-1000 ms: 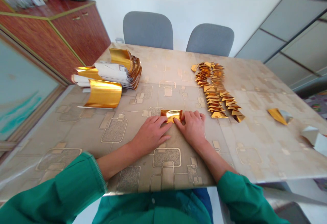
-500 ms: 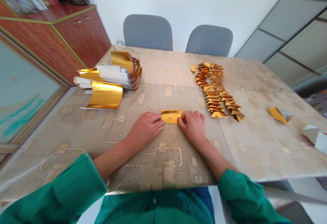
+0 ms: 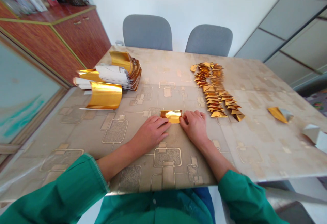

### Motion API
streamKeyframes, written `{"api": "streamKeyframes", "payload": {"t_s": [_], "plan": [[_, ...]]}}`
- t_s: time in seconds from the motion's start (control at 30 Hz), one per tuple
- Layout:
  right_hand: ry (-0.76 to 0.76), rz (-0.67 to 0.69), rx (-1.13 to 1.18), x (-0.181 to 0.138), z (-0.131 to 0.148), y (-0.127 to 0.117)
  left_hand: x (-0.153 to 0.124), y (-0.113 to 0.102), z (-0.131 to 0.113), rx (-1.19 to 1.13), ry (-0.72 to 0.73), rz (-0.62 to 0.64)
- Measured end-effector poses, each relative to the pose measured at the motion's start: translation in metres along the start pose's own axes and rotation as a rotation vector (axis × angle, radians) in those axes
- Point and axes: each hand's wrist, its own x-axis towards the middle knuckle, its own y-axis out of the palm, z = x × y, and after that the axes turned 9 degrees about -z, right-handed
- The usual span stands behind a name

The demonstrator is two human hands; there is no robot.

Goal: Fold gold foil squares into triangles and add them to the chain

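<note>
Across the patterned worktop [image 3: 255, 156], a curled stack of gold-and-white sheets [image 3: 114, 77] sits at upper left, a sizeable supply left unfolded, with a single curved gold foil sheet [image 3: 104, 95] lying in front of it. At upper centre-right, a long double row of folded gold triangles [image 3: 214, 91] shows the finished pieces. At lower centre, the left hand [image 3: 150, 134] and right hand [image 3: 195, 127] lie nearly flat, fingers together, not gripping, pressing down on either end of a small gold foil strip [image 3: 171, 116] on the worktop.
</note>
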Motion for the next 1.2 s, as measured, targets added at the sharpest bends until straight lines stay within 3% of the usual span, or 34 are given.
{"api": "streamKeyframes", "payload": {"t_s": [0.2, 0.37, 0.67, 0.87, 1.2], "plan": [[-0.009, -0.080, 0.169, 0.004, -0.009, -0.008, 0.001, -0.003, -0.002, 0.007, -0.008, 0.026], [-0.100, -0.017, 0.259, 0.005, -0.007, -0.002, 0.001, -0.002, -0.003, 0.021, -0.011, 0.034], [-0.124, 0.015, 0.261, 0.004, -0.005, -0.004, 0.005, -0.007, -0.001, -0.029, -0.095, -0.108], [-0.111, -0.016, 0.311, 0.004, -0.005, -0.002, 0.004, -0.008, 0.004, 0.006, -0.204, -0.133], [-0.094, -0.084, 0.355, 0.003, -0.009, 0.001, 0.003, -0.003, 0.004, -0.082, -0.114, -0.111]]}}
